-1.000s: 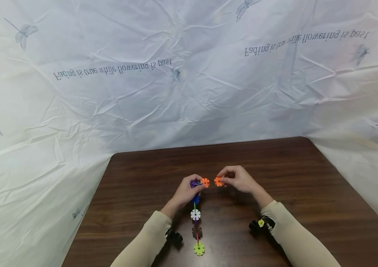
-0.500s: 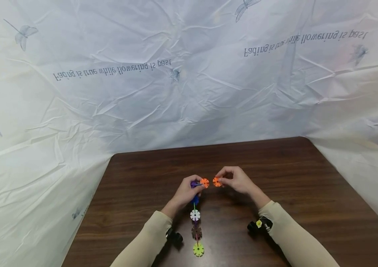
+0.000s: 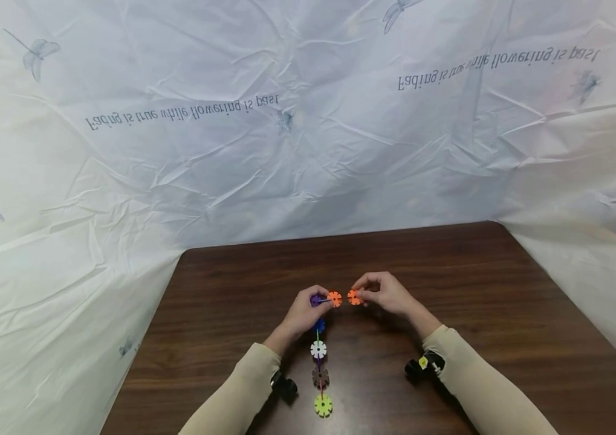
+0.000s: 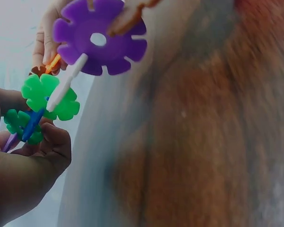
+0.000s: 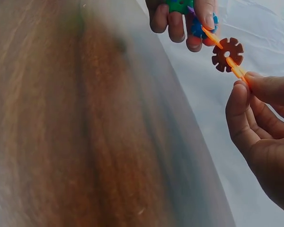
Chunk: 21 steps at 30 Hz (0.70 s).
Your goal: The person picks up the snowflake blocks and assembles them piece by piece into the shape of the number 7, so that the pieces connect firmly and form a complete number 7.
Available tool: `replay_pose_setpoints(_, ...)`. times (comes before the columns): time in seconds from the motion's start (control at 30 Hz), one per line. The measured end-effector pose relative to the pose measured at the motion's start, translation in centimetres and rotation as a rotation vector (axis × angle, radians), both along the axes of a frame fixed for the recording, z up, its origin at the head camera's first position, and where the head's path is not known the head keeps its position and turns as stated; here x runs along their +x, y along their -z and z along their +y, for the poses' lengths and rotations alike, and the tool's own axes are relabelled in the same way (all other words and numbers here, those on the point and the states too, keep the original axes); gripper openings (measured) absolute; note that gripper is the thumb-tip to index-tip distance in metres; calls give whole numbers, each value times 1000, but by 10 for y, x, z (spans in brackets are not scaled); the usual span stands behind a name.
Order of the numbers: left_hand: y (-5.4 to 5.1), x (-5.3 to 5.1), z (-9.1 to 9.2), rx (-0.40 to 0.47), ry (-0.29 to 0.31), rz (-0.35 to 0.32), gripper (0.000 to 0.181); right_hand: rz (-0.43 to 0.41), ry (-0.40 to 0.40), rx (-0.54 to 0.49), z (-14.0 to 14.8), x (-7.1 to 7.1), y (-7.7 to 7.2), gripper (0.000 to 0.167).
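My left hand (image 3: pixel 304 311) grips the upper end of a chain of slotted plastic snowflake discs. In the head view it runs down past a blue disc (image 3: pixel 320 325), a white disc (image 3: pixel 314 350) and a brown disc (image 3: pixel 321 378) to a yellow-green disc (image 3: pixel 323 412). Green (image 4: pixel 35 92) and purple discs (image 4: pixel 75 30) show in the left wrist view. An orange disc (image 3: pixel 335 299) sticks out past the left fingertips, joined to another brown disc (image 5: pixel 235 47). Thumb and fingers of my right hand (image 3: pixel 389 294) pinch another orange disc (image 5: pixel 235 70), edge at that brown disc; seating depth is unclear.
Both hands are above a dark brown wooden table (image 3: pixel 242 272). A pale printed sheet (image 3: pixel 308 169) hangs behind and beside it. Each wrist carries a black camera; the right one (image 3: pixel 416 368) sits low beside the sleeve.
The right hand and its orange disc have shifted very slightly left, towards the left hand's discs. The left hand keeps its grip in nearly the same place.
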State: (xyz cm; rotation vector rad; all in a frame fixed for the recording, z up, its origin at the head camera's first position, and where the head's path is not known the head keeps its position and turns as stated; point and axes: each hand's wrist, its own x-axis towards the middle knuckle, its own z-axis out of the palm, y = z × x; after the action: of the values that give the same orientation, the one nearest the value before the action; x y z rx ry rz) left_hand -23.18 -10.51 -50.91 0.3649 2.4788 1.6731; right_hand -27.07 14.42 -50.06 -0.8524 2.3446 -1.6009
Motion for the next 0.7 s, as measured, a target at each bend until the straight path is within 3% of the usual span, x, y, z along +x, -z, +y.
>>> replay_pose_setpoints(0.23, 5, -2, -5, -80, -29, 15, 13, -53, -6, 36, -3, -5, 7, 16)
replay_pose_setpoints(0.5, 6, -2, -10, -292, -39, 72, 12, -105, 7, 85, -6, -5, 12, 16)
replay_pose_setpoints(0.7, 7, -3, -10, -389, -13, 94, 14, -110, 49, 140, -8, -4, 16, 13)
